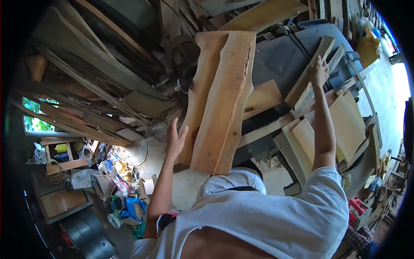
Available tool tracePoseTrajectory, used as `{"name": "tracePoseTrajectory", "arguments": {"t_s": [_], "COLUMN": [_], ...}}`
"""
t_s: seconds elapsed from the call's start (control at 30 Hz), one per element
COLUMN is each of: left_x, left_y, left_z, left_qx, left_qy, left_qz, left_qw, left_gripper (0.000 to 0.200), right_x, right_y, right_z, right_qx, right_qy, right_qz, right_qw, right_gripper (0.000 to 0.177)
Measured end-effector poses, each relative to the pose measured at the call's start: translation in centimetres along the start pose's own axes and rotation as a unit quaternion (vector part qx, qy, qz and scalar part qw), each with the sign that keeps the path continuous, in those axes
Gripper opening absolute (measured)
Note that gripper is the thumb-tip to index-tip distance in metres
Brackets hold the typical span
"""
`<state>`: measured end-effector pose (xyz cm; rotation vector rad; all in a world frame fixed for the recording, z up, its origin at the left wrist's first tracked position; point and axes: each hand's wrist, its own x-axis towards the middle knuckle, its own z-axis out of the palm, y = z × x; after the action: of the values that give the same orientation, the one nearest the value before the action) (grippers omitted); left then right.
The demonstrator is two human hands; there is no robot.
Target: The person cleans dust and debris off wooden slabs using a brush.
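Two live-edge wooden slabs, one wide pale slab (224, 103) lying over a darker slab (212, 56), stretch away from me in the middle of the view. My left hand (176, 137) is beside their left edge with its fingers apart and nothing held. Farther right, my right hand (319, 72) is closed over a narrow wooden board (307, 74) on the grey machine table. A second light strip (336, 58) lies close along that board's right side. The fingertips of my right hand are partly hidden.
A short board (263, 100) lies on the grey machine table (280, 60). Several offcuts (345, 123) are stacked at right, near a toothed circular blade (357, 163). Long planks (95, 64) lean at left. Bags and clutter (125, 172) cover the lower-left floor, near a dark drum (84, 231).
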<state>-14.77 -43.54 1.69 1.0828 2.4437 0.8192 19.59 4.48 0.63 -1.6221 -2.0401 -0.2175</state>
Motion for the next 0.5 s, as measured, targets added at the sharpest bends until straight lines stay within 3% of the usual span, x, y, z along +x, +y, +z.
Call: {"name": "tracePoseTrajectory", "arguments": {"t_s": [0.03,0.1,0.13,0.17,0.2,0.27,0.37,0.5], "left_x": [-0.1,-0.2,-0.3,-0.3,0.1,1.0,0.7,-0.4], "left_y": [-0.7,-0.3,0.0,0.0,0.6,1.6,1.2,-0.1], "left_z": [0.3,0.8,1.4,2.0,2.2,1.9,1.8,1.1], "left_qx": [-0.038,-0.010,0.017,0.083,0.083,0.110,0.092,0.060], "left_qy": [-0.022,-0.033,-0.045,0.025,0.025,-0.042,0.023,0.052], "left_qz": [-0.049,-0.060,-0.069,-0.022,-0.024,-0.170,-0.114,-0.112], "left_qw": [0.998,0.998,0.996,0.996,0.996,0.978,0.989,0.991], "left_gripper": [0.058,0.059,0.061,0.061,0.061,0.062,0.065,0.064], "right_x": [-1.1,-2.6,-4.2,-6.4,-8.0,-9.8,-7.8,-6.5], "right_y": [-2.5,-5.1,-7.2,-7.6,-9.1,-9.7,-9.9,-11.0], "right_z": [-1.4,-2.3,-3.9,-2.7,-4.3,-3.3,-3.9,-4.1], "right_qx": [-0.067,0.145,0.127,0.123,0.122,0.148,0.129,0.109], "right_qy": [0.112,-0.035,-0.177,-0.193,-0.292,-0.352,-0.413,-0.462], "right_qz": [-0.082,-0.249,-0.298,-0.380,-0.376,-0.386,-0.410,-0.406], "right_qw": [0.988,0.957,0.929,0.896,0.871,0.840,0.803,0.781], "right_gripper": [0.046,0.051,0.053,0.065,0.078,0.082,0.086,0.089]}}
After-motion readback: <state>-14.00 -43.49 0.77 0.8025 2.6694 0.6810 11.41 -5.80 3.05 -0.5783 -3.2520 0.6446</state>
